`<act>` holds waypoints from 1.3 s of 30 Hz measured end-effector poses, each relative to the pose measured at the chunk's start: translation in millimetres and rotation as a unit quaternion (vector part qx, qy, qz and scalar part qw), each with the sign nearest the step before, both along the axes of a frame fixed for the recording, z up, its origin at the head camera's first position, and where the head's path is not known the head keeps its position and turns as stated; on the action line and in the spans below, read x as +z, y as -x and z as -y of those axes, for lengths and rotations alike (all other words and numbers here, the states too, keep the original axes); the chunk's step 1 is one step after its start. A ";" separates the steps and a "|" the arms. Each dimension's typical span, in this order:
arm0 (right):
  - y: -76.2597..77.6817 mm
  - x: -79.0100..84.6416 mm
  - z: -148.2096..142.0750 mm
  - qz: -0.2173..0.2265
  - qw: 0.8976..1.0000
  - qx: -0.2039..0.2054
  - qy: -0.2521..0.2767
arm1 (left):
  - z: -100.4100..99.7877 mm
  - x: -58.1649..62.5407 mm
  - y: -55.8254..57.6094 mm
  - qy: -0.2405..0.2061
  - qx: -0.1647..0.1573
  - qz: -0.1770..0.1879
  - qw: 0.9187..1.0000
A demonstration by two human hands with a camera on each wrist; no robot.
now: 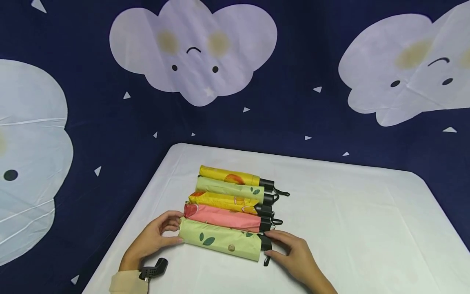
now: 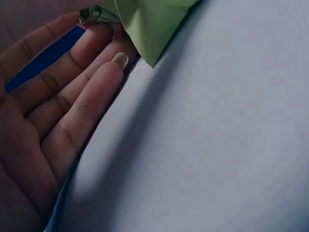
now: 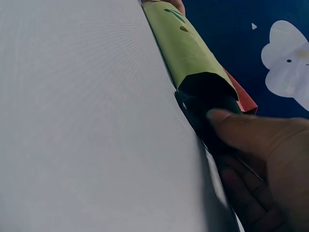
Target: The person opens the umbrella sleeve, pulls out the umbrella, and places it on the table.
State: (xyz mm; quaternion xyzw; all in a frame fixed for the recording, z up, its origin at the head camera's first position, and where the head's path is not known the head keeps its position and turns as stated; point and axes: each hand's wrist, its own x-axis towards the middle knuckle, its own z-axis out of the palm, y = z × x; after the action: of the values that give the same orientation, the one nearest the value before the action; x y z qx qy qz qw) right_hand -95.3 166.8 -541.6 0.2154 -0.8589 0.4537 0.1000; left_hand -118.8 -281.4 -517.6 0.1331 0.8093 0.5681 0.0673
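Five folded umbrellas lie side by side on the white table, black handles to the right. Nearest is a light green umbrella (image 1: 220, 240) with dark leaves. My right hand (image 1: 293, 255) pinches its black handle (image 1: 266, 242) between thumb and fingers; the right wrist view shows the thumb (image 3: 222, 116) on top of the handle. At the other end, my left hand (image 1: 156, 237) spans the sleeve's end, thumb on the near side and fingers on the far side. Its fingers (image 2: 91, 92) look fairly straight in the left wrist view. A pink umbrella (image 1: 227, 217) lies directly behind.
Beyond the pink one lie a yellow umbrella (image 1: 220, 199), another light green umbrella (image 1: 227, 188) and a farther yellow umbrella (image 1: 224, 174). Their wrist straps stick out to the right. The white table (image 1: 360, 220) meets a dark blue cloth (image 1: 293, 122) printed with clouds.
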 end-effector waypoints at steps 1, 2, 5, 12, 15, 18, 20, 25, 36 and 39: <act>-0.6 -0.4 0.2 -0.010 1.000 0.000 -0.006 | -0.6 -0.1 -0.6 -0.001 -0.001 0.001 1.000; -0.9 -0.8 0.4 -0.018 1.000 -0.001 -0.011 | -1.0 -0.5 -0.8 -0.003 -0.002 0.002 1.000; -0.9 -1.3 1.4 -0.027 1.000 -0.006 -0.014 | -1.8 -0.9 -0.8 -0.014 -0.005 0.015 1.000; 0.4 -0.1 2.2 0.011 0.999 -0.006 0.048 | -0.7 -2.4 2.3 -0.044 -0.027 0.033 0.998; 0.0 2.8 1.1 0.075 0.990 0.019 0.119 | 0.3 -1.0 2.1 -0.068 -0.038 0.038 0.996; -1.8 10.2 -1.9 0.134 0.973 0.037 0.185 | -1.9 4.2 0.6 -0.104 -0.034 0.033 0.993; -3.8 18.2 -5.7 0.157 0.963 0.041 0.217 | -6.8 9.8 0.5 -0.129 -0.029 0.015 0.991; -9.5 45.4 -19.9 0.144 0.944 0.030 0.297 | -30.7 28.2 7.3 -0.173 -0.032 -0.089 0.980; -45.6 92.4 -65.6 0.062 0.927 -0.011 0.369 | -105.7 68.9 14.9 -0.310 -0.130 -0.095 0.937; -61.2 91.5 -74.0 0.078 0.929 -0.041 0.359 | -118.1 67.1 7.9 -0.331 -0.157 -0.049 0.929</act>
State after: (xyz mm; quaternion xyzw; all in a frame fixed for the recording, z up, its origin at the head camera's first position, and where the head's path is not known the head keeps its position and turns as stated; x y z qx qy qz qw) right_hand -34.1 240.9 -450.1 0.0935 -0.6519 0.7425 0.1221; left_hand -126.7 -163.3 -450.5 0.3010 0.5467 0.7784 0.0677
